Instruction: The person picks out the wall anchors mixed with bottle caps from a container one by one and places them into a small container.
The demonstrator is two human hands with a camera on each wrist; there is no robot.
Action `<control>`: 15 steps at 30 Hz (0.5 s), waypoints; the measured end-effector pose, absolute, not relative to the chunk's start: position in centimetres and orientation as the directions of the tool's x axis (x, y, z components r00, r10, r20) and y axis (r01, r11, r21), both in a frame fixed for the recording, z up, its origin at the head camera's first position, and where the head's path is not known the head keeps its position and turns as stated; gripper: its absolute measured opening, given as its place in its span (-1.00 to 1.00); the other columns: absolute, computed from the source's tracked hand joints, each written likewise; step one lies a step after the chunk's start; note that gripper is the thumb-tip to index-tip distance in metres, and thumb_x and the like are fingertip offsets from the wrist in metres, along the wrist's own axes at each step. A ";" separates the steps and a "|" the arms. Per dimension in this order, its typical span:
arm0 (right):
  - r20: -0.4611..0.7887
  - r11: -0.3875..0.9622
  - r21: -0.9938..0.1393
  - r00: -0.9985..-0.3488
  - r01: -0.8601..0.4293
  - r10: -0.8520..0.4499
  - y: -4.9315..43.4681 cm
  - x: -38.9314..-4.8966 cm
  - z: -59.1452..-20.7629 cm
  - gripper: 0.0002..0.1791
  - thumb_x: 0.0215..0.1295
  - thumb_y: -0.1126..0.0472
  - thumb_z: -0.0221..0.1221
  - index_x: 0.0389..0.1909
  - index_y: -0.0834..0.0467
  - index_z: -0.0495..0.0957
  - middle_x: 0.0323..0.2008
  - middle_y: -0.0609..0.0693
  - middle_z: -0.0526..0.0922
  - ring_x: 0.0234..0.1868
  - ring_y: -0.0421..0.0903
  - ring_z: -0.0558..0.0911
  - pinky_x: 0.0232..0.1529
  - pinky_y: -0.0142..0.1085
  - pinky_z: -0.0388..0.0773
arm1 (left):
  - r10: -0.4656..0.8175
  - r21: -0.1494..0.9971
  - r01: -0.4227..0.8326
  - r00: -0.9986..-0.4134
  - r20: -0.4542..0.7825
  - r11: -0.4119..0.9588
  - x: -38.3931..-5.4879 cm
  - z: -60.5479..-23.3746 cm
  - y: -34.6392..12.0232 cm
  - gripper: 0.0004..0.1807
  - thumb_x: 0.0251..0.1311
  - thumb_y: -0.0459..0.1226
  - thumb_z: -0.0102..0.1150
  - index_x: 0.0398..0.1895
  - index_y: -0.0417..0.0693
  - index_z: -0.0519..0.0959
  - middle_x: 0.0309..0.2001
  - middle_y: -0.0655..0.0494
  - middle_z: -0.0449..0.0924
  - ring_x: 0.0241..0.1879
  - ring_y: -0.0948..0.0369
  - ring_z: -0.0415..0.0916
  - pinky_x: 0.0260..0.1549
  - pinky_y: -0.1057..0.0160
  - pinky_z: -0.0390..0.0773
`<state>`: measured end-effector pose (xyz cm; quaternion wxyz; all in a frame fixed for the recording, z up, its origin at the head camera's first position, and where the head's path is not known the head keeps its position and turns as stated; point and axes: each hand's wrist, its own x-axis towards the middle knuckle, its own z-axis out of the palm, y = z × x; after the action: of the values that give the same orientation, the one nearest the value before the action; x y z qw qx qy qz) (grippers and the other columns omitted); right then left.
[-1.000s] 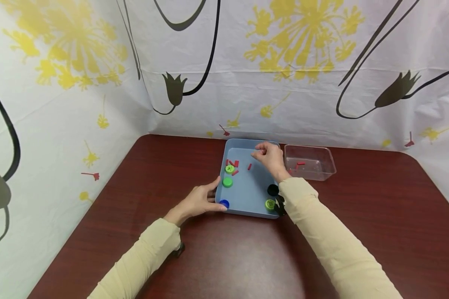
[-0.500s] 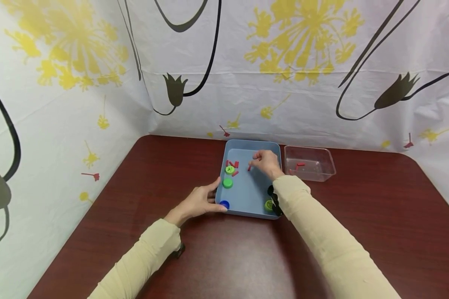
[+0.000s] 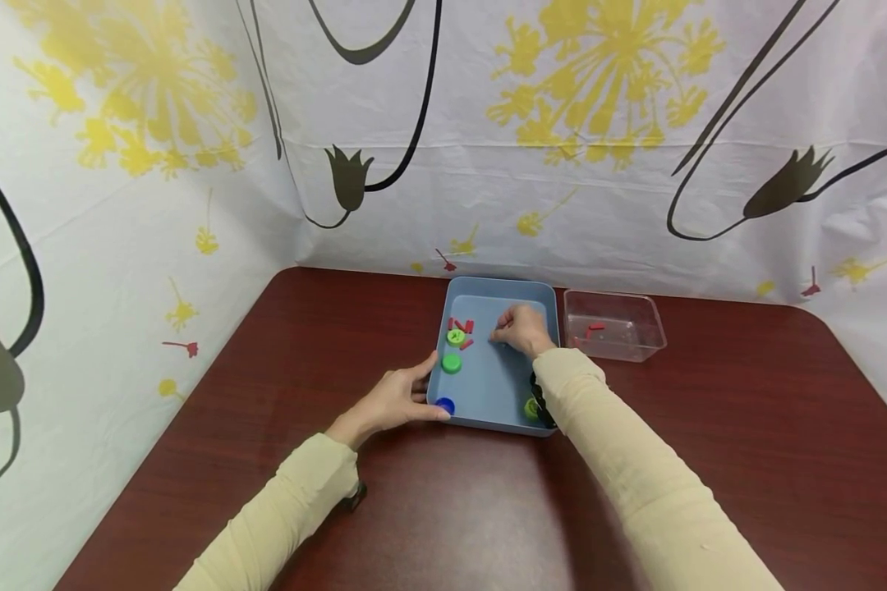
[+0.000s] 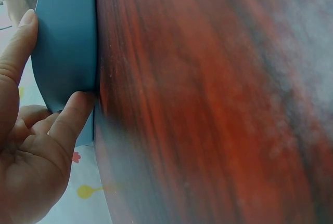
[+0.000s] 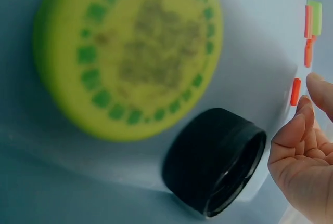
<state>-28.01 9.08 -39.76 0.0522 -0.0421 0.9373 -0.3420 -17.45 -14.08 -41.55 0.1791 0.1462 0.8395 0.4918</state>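
A blue tray (image 3: pixel 488 386) holds bottle caps and small red stick-like pieces. My left hand (image 3: pixel 388 400) rests at its near-left corner, fingers extended along the outside and thumb on the rim; a blue cap (image 3: pixel 445 405) sits beside the thumb. The left wrist view shows fingertips touching the tray wall (image 4: pixel 65 42). Inside the tray, my right hand (image 3: pixel 523 330) reaches down with bent fingers. In the right wrist view, its thumb and fingertips are right beside a small red stick (image 5: pixel 295 92); whether they pinch it is unclear. That stick is hidden in the head view.
Several red pieces (image 3: pixel 466 345) lie near a lime cap (image 3: pixel 456 337) and a green cap (image 3: pixel 452 364). Near the right forearm are another yellow-green cap (image 3: pixel 532 408) and a black cap (image 5: pixel 213 161). Right of the tray, a clear container (image 3: pixel 639 353) holds red pieces.
My right hand has come down and toward me onto a lone red stick, which its fingers now cover in the head view. The left hand keeps its place on the tray.
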 end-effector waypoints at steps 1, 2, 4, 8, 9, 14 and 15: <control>-0.070 0.762 -0.646 -0.991 -0.038 -0.109 9.1 -28.0 -39.8 -0.79 0.05 0.27 0.34 -0.36 0.32 0.58 -0.46 0.11 0.63 -0.45 -0.09 0.53 -0.42 -0.31 0.47 | 0.419 0.877 0.066 -0.894 -0.160 0.477 -17.4 -41.5 -14.1 0.08 -0.03 -0.18 0.43 0.49 -0.02 -0.08 0.34 -0.14 0.26 0.17 0.06 0.45 0.01 0.19 0.54; -0.073 0.762 -0.647 -0.992 -0.033 -0.105 9.1 -28.0 -39.9 -0.78 0.05 0.27 0.35 -0.36 0.32 0.57 -0.45 0.12 0.63 -0.43 -0.09 0.52 -0.41 -0.32 0.46 | 0.417 0.877 0.063 -0.894 -0.163 0.477 -17.4 -41.5 -14.0 0.09 -0.03 -0.18 0.43 0.49 -0.01 -0.08 0.34 -0.14 0.26 0.17 0.06 0.45 0.01 0.19 0.54; -0.072 0.763 -0.646 -0.992 -0.032 -0.102 9.1 -28.0 -40.1 -0.77 0.04 0.26 0.35 -0.35 0.32 0.56 -0.43 0.13 0.64 -0.42 -0.08 0.53 -0.41 -0.32 0.45 | 0.413 0.877 0.059 -0.895 -0.165 0.477 -17.4 -41.5 -14.0 0.09 -0.04 -0.19 0.43 0.49 0.00 -0.08 0.34 -0.13 0.26 0.17 0.06 0.45 0.01 0.19 0.54; -0.071 0.760 -0.650 -0.992 -0.032 -0.102 9.1 -28.1 -40.3 -0.78 0.04 0.27 0.35 -0.36 0.31 0.56 -0.44 0.12 0.63 -0.41 -0.07 0.52 -0.43 -0.35 0.41 | 0.413 0.884 0.058 -0.897 -0.158 0.464 -17.3 -41.5 -14.0 0.09 -0.05 -0.18 0.44 0.48 -0.03 -0.06 0.34 -0.16 0.26 0.16 0.05 0.45 0.00 0.19 0.55; -0.070 0.758 -0.651 -0.992 -0.032 -0.102 9.1 -28.1 -40.4 -0.79 0.04 0.27 0.34 -0.37 0.30 0.56 -0.45 0.11 0.63 -0.42 -0.07 0.51 -0.44 -0.36 0.40 | 0.413 0.886 0.059 -0.897 -0.155 0.461 -17.3 -41.5 -14.0 0.09 -0.06 -0.18 0.44 0.48 -0.03 -0.06 0.34 -0.16 0.26 0.16 0.04 0.45 0.00 0.19 0.55; -0.065 0.752 -0.658 -0.992 -0.038 -0.107 9.1 -28.1 -40.6 -0.82 0.05 0.28 0.33 -0.40 0.29 0.57 -0.48 0.09 0.61 -0.44 -0.07 0.51 -0.46 -0.36 0.40 | 0.416 0.895 0.060 -0.898 -0.145 0.443 -17.4 -41.7 -14.1 0.07 -0.06 -0.20 0.44 0.48 -0.02 -0.03 0.34 -0.18 0.24 0.17 0.01 0.44 0.01 0.15 0.54; -0.064 0.751 -0.659 -0.992 -0.040 -0.109 9.1 -28.1 -40.7 -0.83 0.06 0.28 0.33 -0.40 0.29 0.57 -0.47 0.09 0.62 -0.43 -0.07 0.51 -0.45 -0.35 0.41 | 0.416 0.896 0.062 -0.898 -0.142 0.440 -17.4 -41.7 -14.1 0.07 -0.06 -0.20 0.44 0.48 -0.02 -0.03 0.34 -0.19 0.24 0.17 0.00 0.44 0.01 0.15 0.53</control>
<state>-28.13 9.08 -40.66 0.0493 -0.0400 0.9343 -0.3508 -17.40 -14.09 -41.71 0.1740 0.1440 0.8305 0.5091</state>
